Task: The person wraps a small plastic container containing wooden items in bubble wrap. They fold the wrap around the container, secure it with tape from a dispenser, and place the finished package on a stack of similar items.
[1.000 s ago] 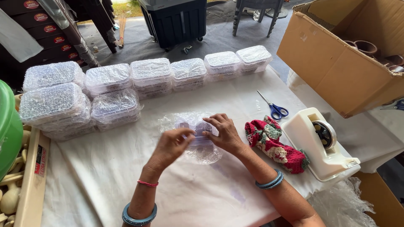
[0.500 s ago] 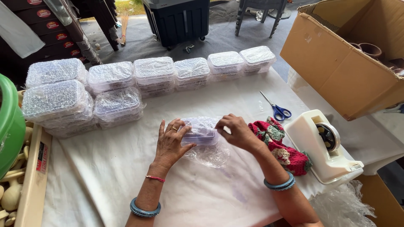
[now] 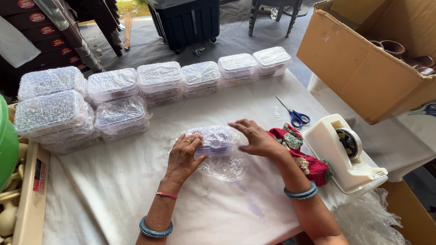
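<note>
Green tub [image 3: 5, 145] cut off at left edge. Cardboard box [image 3: 359, 68] runs off top right. Contents of bubble-wrapped containers [image 3: 113, 86] unreadable through wrap.
</note>
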